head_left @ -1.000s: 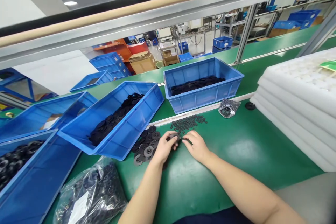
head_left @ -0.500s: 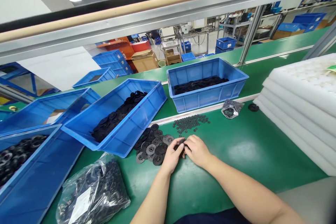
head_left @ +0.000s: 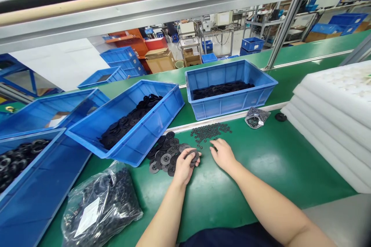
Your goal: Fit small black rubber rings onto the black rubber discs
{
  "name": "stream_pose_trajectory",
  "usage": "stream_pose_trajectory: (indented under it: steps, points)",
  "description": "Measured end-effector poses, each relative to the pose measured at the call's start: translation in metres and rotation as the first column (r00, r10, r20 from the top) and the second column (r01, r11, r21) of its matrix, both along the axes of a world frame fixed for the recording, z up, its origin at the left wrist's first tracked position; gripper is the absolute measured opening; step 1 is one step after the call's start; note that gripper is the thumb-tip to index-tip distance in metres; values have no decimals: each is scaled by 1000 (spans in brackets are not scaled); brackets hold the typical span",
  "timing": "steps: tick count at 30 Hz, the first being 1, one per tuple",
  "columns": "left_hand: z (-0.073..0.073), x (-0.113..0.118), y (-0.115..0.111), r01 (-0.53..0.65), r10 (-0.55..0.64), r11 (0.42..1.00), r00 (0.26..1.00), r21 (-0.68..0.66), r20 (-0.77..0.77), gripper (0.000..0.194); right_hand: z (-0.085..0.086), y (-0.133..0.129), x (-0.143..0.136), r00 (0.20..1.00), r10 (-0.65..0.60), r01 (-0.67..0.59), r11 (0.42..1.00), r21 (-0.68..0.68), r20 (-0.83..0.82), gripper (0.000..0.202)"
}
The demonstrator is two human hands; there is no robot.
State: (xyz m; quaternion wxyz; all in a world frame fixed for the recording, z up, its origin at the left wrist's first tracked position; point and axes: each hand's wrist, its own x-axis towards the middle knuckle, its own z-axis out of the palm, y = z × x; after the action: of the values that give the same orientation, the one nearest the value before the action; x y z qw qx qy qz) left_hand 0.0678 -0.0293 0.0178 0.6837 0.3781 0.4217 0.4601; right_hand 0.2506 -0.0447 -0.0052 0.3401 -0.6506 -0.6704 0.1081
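Observation:
My left hand (head_left: 183,168) is closed around a black disc (head_left: 195,155), its thumb on top of the disc's face. Beside that hand, to the left, lies a pile of black and grey slotted discs (head_left: 166,158). My right hand (head_left: 224,155) is held apart from the left, over the green table, with nothing seen in its fingers; thumb and forefinger are parted. Its fingertips are close to the near edge of a scatter of small dark rings (head_left: 211,131).
Blue bins of black discs (head_left: 124,153) (head_left: 232,104) stand behind the pile and the rings. A clear bag of black parts (head_left: 104,208) lies front left. On the right are a small bag (head_left: 256,117), a lone black disc (head_left: 280,117) and stacked white foam sheets (head_left: 327,123).
My hands were together at a dark part. Now they are apart: my left hand keeps the disc, while my right hand has let go and moved right, toward the small rings.

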Motion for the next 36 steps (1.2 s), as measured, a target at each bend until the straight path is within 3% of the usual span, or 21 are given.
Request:
stream_pose_trajectory:
  steps: [2, 5, 8, 10, 12, 15, 17, 19, 21, 25, 29, 32, 34, 36]
  points:
    - [2, -6, 4, -49, 49, 999, 999, 7, 10, 32, -1, 7, 8, 990, -74, 84, 993, -83, 119, 33]
    - [6, -23, 11, -124, 127, 991, 991, 56, -43, 32, -2, 14, 13, 979, -77, 106, 984, -146, 189, 32]
    - [10, -43, 20, -132, 188, 972, 933, 194, -306, 29, -5, 16, 11, 978, -58, 92, 982, -165, 202, 30]
    - [15, -53, 26, 1, 196, 945, 797, 327, -571, 23, -7, 17, 10, 978, -55, 90, 982, -167, 202, 29]
    - [21, -57, 31, 232, 194, 888, 596, 398, -779, 22, -9, 18, 10, 978, -54, 87, 983, -163, 199, 30]
    - [27, -52, 35, 535, 156, 788, 303, 304, -940, 30, -9, 19, 12, 978, -41, 74, 985, -156, 205, 29]
    - [26, -46, 36, 638, 109, 750, 137, 172, -985, 43, -8, 19, 13, 977, -33, 66, 986, -155, 209, 28]
    - [23, -42, 38, 684, 78, 724, 39, 84, -996, 54, -6, 17, 14, 978, -24, 58, 985, -160, 208, 25]
    - [19, -41, 39, 705, 66, 707, 9, 53, -998, 56, -5, 15, 14, 980, -18, 51, 985, -164, 199, 23]
    - [15, -46, 44, 734, 82, 674, 43, 87, -996, 39, -2, 14, 16, 985, -58, 83, 984, -156, 160, 26]
    - [18, -47, 44, 710, 139, 662, 196, 238, -971, 21, -1, 15, 20, 987, -56, 83, 980, -182, 152, 18]
    - [22, -37, 39, 579, 169, 708, 416, 404, -894, 16, -1, 17, 21, 988, -61, 87, 978, -187, 143, 18]
    - [22, -28, 33, 403, 126, 806, 598, 433, -791, 14, -2, 18, 21, 988, -72, 98, 976, -197, 136, 17]
    - [19, -16, 24, 192, 40, 926, 808, 326, -588, 21, 0, 20, 21, 988, -86, 113, 971, -212, 131, 15]
